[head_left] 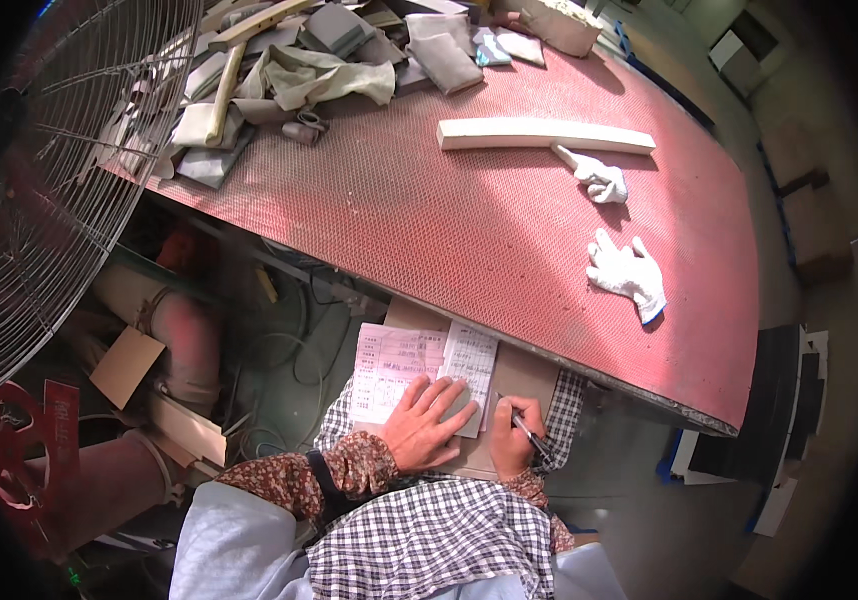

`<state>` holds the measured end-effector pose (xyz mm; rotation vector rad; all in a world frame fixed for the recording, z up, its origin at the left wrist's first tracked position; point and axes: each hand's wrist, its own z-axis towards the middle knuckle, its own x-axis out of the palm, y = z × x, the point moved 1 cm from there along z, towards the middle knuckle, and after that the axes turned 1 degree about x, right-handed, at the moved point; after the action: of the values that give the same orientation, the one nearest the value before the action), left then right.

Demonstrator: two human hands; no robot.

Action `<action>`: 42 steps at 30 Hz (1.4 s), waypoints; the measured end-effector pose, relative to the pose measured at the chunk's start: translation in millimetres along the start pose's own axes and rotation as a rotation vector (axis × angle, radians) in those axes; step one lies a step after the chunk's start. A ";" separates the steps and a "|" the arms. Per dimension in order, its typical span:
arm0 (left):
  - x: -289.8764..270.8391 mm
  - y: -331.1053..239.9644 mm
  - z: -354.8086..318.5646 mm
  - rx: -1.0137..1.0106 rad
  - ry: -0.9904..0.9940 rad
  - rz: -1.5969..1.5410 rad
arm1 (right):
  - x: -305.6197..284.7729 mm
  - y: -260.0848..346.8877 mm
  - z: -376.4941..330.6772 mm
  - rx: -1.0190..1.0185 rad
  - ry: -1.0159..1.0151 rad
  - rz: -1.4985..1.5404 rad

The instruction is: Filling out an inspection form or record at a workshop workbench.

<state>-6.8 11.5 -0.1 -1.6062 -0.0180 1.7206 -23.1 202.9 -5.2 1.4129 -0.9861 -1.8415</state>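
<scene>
My left hand (pixel 429 424) lies flat with its fingers spread over a pink printed form (pixel 394 365) and the lower part of a white written sheet (pixel 470 352). Both papers rest on a brown board (pixel 527 371) across my lap, over a checkered apron (pixel 419 545). To the right of the sheets, my right hand (pixel 515 437) is closed around a dark pen (pixel 529 434), its tip pointing up toward the papers' right edge. Part of the white sheet is hidden under my left fingers.
A red mesh-covered table (pixel 399 210) stands ahead, holding two white gloves (pixel 629 272), a pale wooden bar (pixel 547 135) and a heap of sanding pads and cloths (pixel 324 75). A large wire-caged fan (pixel 59 190) is at the left, above thick pipes (pixel 184 335).
</scene>
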 end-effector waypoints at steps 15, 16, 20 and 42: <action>-28.4 5.9 -12.3 -0.052 -0.078 -0.032 | 5.9 -3.0 -0.2 -0.035 0.045 0.093; -31.8 6.4 -16.0 -0.041 -0.081 -0.025 | 8.8 -8.3 -2.6 -0.013 0.054 0.109; -25.8 11.3 -22.5 -0.017 -0.121 -0.001 | 8.1 -15.8 -2.3 0.012 0.042 0.114; -20.1 15.1 -11.0 -0.038 -0.229 -0.032 | 5.1 7.3 -0.6 -0.013 0.091 0.171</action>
<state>-6.9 -14.9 7.1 -1.4199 -0.1886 1.8800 -23.5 194.7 -1.7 1.3488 -1.0138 -1.6424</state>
